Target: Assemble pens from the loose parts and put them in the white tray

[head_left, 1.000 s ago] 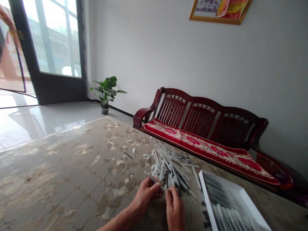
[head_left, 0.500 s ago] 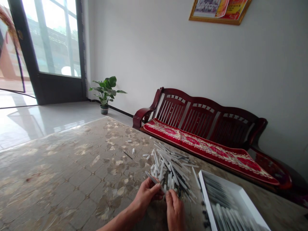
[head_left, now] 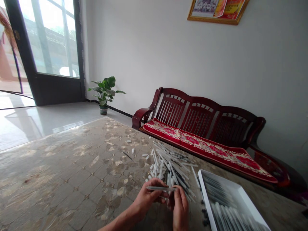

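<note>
My left hand [head_left: 146,199] and my right hand [head_left: 180,207] are low in the head view, fingertips meeting. Between them they pinch one slim grey pen [head_left: 160,188], held level just above the table. Right behind the hands lies a loose pile of white and dark pens [head_left: 172,165] on the patterned table [head_left: 72,173]. To the right of my right hand stands a white open box [head_left: 240,199] with pens laid in rows inside it.
A few small white caps [head_left: 133,150] and a thin dark refill [head_left: 127,155] lie scattered left of the pile. Behind the table is a dark red wooden bench [head_left: 207,122] with a red cushion. A potted plant [head_left: 104,93] stands by the glass door.
The pen in my hands has turned from a slant to level, and my right hand's fingers have come up onto its right end. The view has shifted a little.
</note>
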